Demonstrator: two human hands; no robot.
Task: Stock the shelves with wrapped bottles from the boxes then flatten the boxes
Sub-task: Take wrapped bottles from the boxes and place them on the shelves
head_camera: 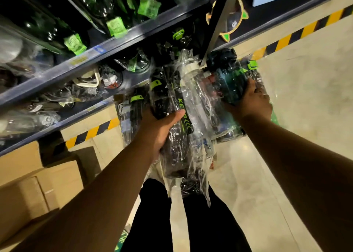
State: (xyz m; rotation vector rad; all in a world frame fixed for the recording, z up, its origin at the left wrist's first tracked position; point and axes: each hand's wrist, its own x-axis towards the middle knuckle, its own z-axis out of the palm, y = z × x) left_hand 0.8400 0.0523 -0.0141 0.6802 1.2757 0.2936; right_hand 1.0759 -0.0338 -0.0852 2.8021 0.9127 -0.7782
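While left hand (160, 129) grips black bottle (164, 99) and right hand (252, 102) teal bottle (229, 83), clear bottle (196, 91) at 3 o'clock of black, seemingly just wedged, may slip.

Dim, warm lighting noted. Floor (305, 99) right of shelf rail (124, 41) brightest, soft sheen recorded. Recess above rail near black. Glare specks seen on plastic wrap (193, 91) below rail. Blur observed along rail; straight lines bowed toward frame edges.
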